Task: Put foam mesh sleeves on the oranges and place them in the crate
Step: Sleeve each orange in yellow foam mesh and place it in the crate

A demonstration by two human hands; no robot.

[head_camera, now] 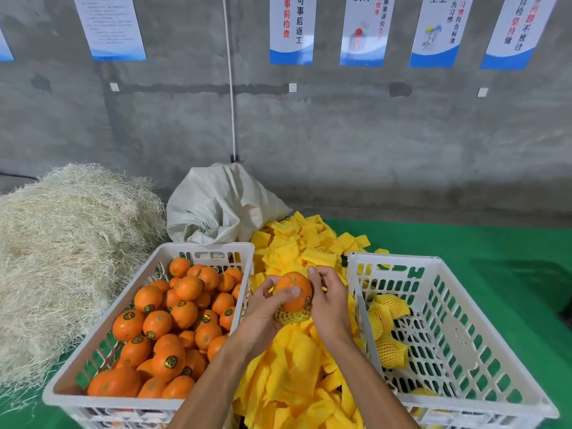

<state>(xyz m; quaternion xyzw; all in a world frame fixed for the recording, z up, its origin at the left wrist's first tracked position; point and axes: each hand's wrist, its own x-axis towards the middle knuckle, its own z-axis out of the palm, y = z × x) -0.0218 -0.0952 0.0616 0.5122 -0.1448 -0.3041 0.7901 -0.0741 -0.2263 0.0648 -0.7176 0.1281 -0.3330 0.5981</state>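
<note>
Both hands meet between the two crates, forearms reaching in from the lower edge and converging toward the middle. The left hand curls around the near left side of an orange, its thumb lying across the fruit's front. The right hand cups the orange's right side, fingers bent upward with the fingertips above the fruit's top. A yellow foam mesh sleeve covers only the underside of the orange, bunched beneath it between the two palms; the upper part of the fruit is bare. The hands hover over a loose pile of yellow sleeves spread on the green table. To the left stands a white crate filled with bare oranges. To the right, a second white crate holds a few sleeved oranges along its left wall.
</note>
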